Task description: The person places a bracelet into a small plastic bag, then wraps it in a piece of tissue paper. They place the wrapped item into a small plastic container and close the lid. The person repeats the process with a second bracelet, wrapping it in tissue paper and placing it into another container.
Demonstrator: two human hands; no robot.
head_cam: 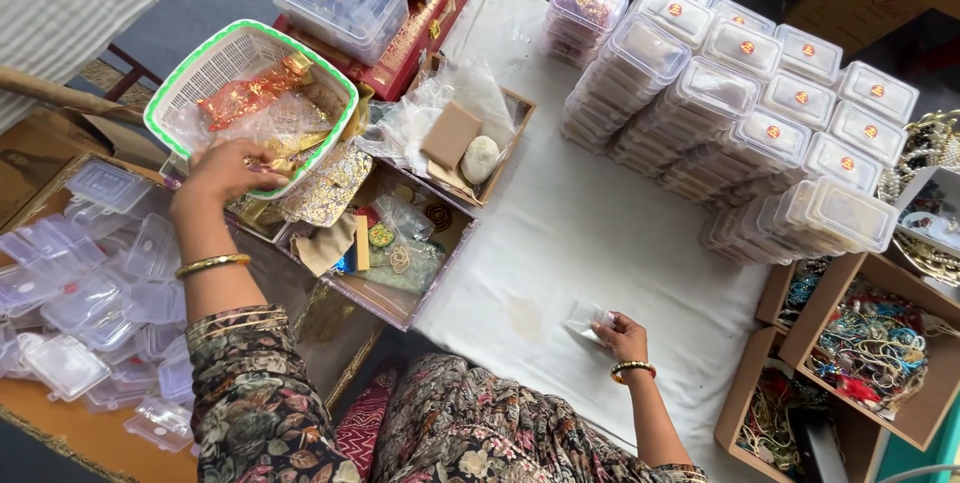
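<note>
Left hand (222, 171) reaches over the near rim of a white mesh basket with green edge (190, 78), fingers curled down into the contents; they seem to pinch a bit of gold foil or clear wrap, but the exact item under the fingertips cannot be made out. Gold bangle on that wrist. Basket holds crumpled clear plastic, an orange-red foil packet (245, 95) and gold-coloured pieces. Right hand (624, 335) lies low on the white cloth (580, 233), fingers loosely bent, thumb and forefinger pressing on a small clear plastic pouch (583, 321) that lies flat on the cloth; a beaded bangle on that wrist. Just beneath the basket, a shallow cardboard tray (400, 273) with embroidered gold patches, small round ornaments and folded fabric. Beside it a second tray (515, 138) with clear bags, a brown card and a pale oval stone-like piece (481, 158). Far side of the cloth: tall stacked rows of lidded clear plastic boxes (740, 113), many with a round orange sticker on the lid. At the person's left, a heap of empty small clear boxes (80, 293) on a wooden surface. At the right, open cardboard cartons (880, 343) full of tangled bead strings and bangles.
</note>
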